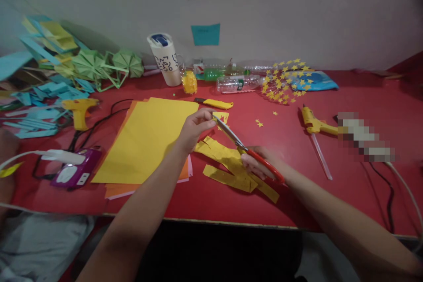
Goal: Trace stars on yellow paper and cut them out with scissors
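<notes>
Over red table — right hand grips red scissors; left hand pinches small yellow scrap at blade tips.

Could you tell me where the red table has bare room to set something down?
The red table is bare along its front edge below the yellow scraps, and between the scattered stars and the right glue gun. It is crowded at the left, around the blue strips and yellow sheets.

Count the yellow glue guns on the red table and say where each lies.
2. One glue gun lies at the left beside the blue paper strips; the other glue gun lies at the right, beyond the right hand. More may hide under paper.
</notes>
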Demonstrator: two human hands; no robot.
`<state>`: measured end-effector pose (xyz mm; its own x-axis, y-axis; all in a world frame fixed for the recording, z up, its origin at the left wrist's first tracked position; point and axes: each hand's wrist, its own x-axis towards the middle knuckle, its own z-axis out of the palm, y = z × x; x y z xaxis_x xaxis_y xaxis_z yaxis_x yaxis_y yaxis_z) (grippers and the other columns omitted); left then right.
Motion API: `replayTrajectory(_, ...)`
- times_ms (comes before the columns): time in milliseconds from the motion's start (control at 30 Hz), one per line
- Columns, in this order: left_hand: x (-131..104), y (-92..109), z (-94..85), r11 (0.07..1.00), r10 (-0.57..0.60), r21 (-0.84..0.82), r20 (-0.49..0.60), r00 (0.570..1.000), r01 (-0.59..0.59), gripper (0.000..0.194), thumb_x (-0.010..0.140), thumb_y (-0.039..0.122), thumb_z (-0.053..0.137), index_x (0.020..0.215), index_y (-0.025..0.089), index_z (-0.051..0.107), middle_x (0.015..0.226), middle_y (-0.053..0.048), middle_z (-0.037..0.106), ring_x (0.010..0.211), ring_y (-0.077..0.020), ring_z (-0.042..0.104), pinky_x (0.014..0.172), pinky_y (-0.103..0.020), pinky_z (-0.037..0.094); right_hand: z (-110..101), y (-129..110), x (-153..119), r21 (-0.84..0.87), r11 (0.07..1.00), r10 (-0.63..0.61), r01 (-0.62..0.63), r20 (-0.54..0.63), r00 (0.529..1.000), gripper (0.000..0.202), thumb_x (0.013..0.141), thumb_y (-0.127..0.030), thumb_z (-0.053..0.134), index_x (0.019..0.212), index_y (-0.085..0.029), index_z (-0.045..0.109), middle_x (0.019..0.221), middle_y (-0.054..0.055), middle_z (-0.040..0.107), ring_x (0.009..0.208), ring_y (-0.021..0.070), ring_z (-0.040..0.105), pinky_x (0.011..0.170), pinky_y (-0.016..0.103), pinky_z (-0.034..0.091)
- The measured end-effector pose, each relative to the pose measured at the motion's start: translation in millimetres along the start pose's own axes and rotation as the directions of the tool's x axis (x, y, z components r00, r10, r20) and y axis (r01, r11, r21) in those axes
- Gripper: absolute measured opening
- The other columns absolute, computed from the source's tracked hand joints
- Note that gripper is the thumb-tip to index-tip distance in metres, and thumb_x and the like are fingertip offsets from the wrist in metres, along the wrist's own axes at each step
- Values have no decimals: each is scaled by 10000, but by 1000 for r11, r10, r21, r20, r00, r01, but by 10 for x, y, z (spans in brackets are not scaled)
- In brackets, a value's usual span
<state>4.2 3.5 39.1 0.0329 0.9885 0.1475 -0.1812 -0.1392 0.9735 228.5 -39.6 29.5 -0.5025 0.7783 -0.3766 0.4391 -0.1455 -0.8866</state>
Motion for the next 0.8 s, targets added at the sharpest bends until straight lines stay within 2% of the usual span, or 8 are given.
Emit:
replayTrajectory(133,-10,19,23,1000,4,-2,15,1000,-4,220,591,275,729,571,203,522,740,15,512,742,-146,469,768,-302,402,15,48,9,32,999,-18,17,5,1000,516,737,-708,557,661,-206,466,506,-51,467,353,68,382,354,219,302)
replayTrajectory(333,-22,39,26,1000,9,12,11,1000,-10,232,593,275,724,561,203,505,811,-4,556,807,-163,495,803,-313,408,17,19,9,39,999,23,-22,-16,1000,532,702,-709,620,646,-203,463,480,-56,457,348,68,389,358,215,291)
replayTrajectory(667,-17,30,39,1000,5,-18,-1,1000,-5,223,588,273,739,570,211,527,652,33,472,656,-130,449,691,-291,409,39,-120,-28,34,999,42,-40,-48,998,544,667,-717,625,596,-217,422,461,-55,456,344,62,379,345,208,285)
replayTrajectory(800,-24,39,47,999,3,-35,1,1000,-3,216,593,256,751,573,206,542,619,42,479,622,-115,451,662,-276,408,45,-128,-31,26,998,66,-64,-45,997,545,658,-723,621,600,-218,423,457,-57,451,328,65,385,335,212,293)
